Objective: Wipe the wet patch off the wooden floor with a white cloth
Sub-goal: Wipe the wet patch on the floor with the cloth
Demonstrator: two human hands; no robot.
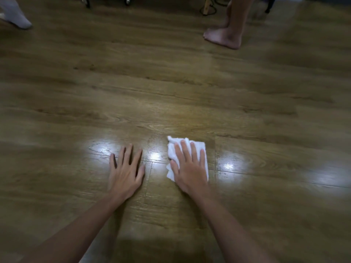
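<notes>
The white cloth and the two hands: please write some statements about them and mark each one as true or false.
1. The right hand presses flat on the white cloth. True.
2. The left hand holds a second cloth. False: it rests on the bare wooden floor, fingers spread, holding nothing.
3. The cloth lies to the right of the left hand. True.
4. The cloth is lifted off the floor. False: it lies on the floor under the right hand.
5. A bare foot stands on the floor beyond the cloth. True.
6. The foot touches the cloth. False: it is far from it, near the top of the view.
</notes>
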